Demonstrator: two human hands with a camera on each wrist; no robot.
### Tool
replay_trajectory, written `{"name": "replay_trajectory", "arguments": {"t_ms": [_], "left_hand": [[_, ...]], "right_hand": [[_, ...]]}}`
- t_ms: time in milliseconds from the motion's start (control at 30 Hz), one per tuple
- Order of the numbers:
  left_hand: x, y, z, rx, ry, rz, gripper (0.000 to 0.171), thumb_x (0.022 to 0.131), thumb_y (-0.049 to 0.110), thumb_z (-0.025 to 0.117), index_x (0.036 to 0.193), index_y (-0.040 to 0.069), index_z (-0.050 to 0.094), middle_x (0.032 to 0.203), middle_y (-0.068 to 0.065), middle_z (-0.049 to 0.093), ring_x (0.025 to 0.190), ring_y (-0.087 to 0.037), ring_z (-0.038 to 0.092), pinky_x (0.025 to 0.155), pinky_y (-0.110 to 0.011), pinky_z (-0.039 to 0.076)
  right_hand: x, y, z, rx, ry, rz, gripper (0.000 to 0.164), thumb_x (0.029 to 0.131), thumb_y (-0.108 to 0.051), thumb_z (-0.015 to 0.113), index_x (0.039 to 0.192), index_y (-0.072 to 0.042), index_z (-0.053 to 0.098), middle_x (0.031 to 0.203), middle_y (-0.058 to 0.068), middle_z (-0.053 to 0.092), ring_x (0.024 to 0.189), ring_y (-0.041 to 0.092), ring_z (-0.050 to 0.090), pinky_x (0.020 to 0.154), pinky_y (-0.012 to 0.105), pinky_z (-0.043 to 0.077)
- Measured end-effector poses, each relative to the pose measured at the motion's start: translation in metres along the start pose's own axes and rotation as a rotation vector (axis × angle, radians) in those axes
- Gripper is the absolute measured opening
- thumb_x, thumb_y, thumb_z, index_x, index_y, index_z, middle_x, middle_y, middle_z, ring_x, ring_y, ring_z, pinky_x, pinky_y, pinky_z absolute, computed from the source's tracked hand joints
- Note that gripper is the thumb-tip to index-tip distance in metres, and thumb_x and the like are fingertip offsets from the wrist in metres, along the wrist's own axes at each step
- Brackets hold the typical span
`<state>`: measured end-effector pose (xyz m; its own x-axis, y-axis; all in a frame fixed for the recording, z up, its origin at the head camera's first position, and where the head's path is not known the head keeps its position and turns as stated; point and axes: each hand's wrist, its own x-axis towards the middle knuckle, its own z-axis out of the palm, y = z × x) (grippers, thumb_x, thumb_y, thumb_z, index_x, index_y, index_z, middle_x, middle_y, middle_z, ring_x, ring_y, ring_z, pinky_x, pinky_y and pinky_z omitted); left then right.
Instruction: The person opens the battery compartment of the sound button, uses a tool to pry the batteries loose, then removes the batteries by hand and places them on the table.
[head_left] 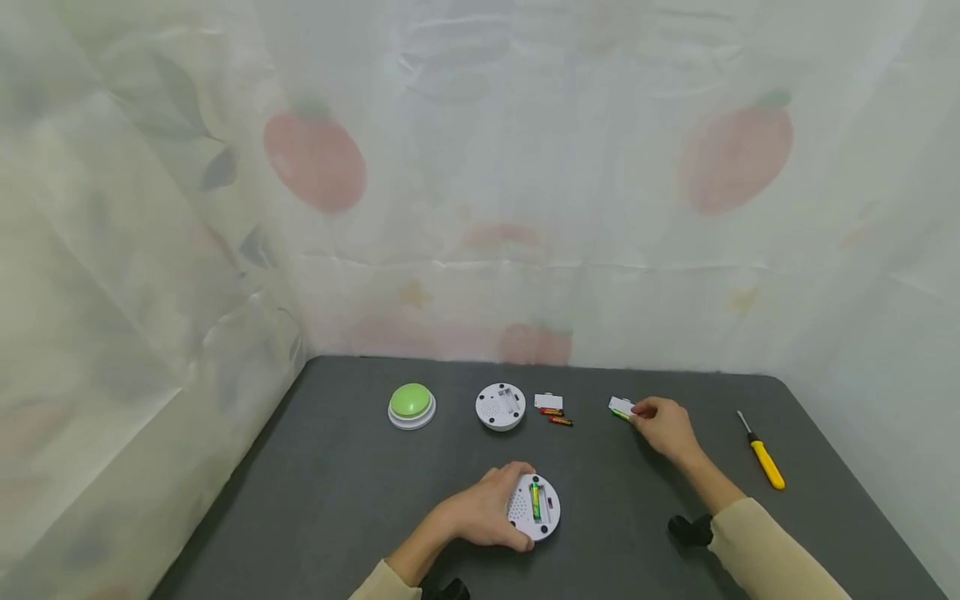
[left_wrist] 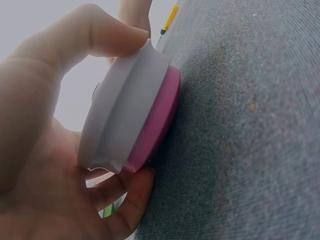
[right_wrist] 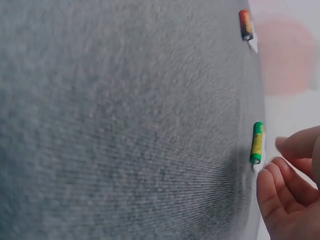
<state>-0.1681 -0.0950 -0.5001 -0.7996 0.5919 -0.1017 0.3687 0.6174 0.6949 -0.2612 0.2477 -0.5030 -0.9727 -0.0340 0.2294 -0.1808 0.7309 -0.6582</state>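
Note:
My left hand (head_left: 487, 506) grips a round white push light (head_left: 542, 527) by its rim, underside up, above the grey table. Its pink dome (left_wrist: 157, 122) faces down in the left wrist view. One green battery (head_left: 536, 502) lies in its open battery compartment, beside an unfilled slot. At the right, my right hand (head_left: 667, 427) is at a loose green battery (right_wrist: 257, 143) and a white battery cover (head_left: 621, 405). In the right wrist view its thumb and fingers are parted, with nothing visible between them; whether a fingertip touches the battery I cannot tell.
A green-domed push light (head_left: 411, 402) stands at the back left. An upturned white one (head_left: 500, 407) shows its bare compartment, near another cover (head_left: 548, 401) and two red-black batteries (head_left: 561, 421). A yellow screwdriver (head_left: 767, 463) lies far right. Curtains (head_left: 525, 208) surround the table.

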Motion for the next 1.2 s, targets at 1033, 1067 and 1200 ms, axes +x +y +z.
{"name": "replay_trajectory", "arguments": {"t_ms": [1033,1067,1200], "left_hand": [[-0.002,0.0,0.0,0.029,0.022,0.003,0.09,0.064,0.035,0.089,0.14,0.019,0.045,0.11,0.012,0.051,0.101,-0.007,0.045,0.083,-0.024,0.042],[-0.002,0.0,0.0,0.027,0.021,0.001,0.089,0.064,0.035,0.089,0.14,0.019,0.045,0.11,0.012,0.051,0.101,-0.007,0.045,0.082,-0.024,0.042],[-0.002,0.0,-0.001,0.03,0.016,0.002,0.089,0.065,0.036,0.089,0.141,0.019,0.045,0.111,0.013,0.051,0.102,-0.007,0.045,0.082,-0.024,0.042]], "right_hand": [[-0.047,-0.075,0.011,0.2,-0.085,-0.297,0.011,0.091,-0.015,0.077,0.102,-0.012,0.075,0.094,-0.01,0.069,0.083,0.007,0.063,0.074,0.029,0.053],[-0.049,-0.077,0.013,0.205,-0.093,-0.306,0.011,0.091,-0.015,0.078,0.102,-0.013,0.075,0.094,-0.011,0.068,0.083,0.006,0.063,0.075,0.029,0.053],[-0.054,-0.086,0.017,0.231,-0.128,-0.341,0.012,0.092,-0.017,0.077,0.103,-0.019,0.074,0.097,-0.013,0.067,0.085,0.006,0.063,0.077,0.029,0.054]]}}
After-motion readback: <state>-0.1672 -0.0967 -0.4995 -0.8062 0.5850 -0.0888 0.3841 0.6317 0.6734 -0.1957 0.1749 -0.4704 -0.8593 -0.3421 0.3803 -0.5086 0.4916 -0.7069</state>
